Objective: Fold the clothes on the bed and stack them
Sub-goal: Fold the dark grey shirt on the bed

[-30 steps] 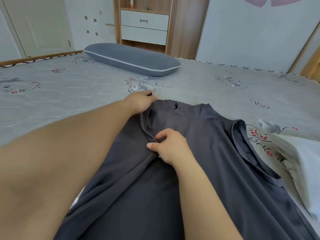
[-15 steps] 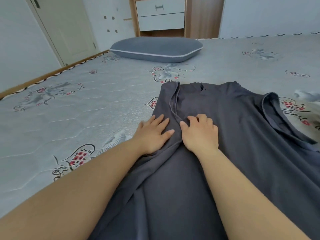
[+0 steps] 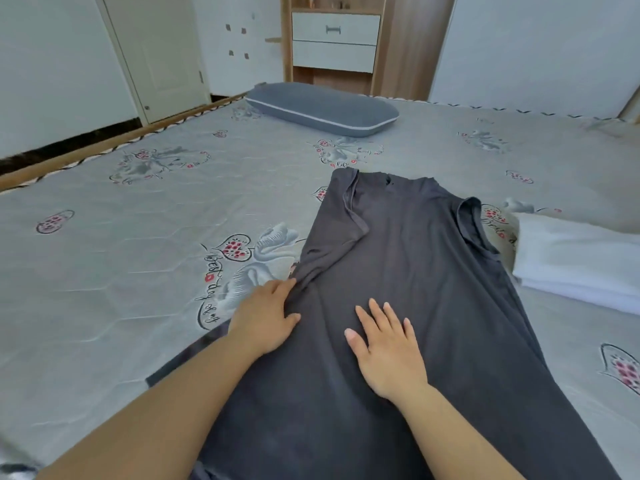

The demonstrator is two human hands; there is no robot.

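Note:
A dark grey T-shirt lies spread on the bed, collar end away from me, with its left sleeve folded inward over the body. My left hand rests on the shirt's left folded edge, fingers curled against the fabric there. My right hand lies flat on the middle of the shirt, fingers apart, holding nothing. A folded white garment lies to the right of the shirt.
A grey pillow lies at the far side of the bed. Behind it stand a wooden cabinet with white drawers and a door. The bed's wooden edge runs along the left.
Both hands have slid down the shirt toward me, away from the sleeve. The left hand has moved out to the folded left edge, and the right hand now lies flat at mid-body.

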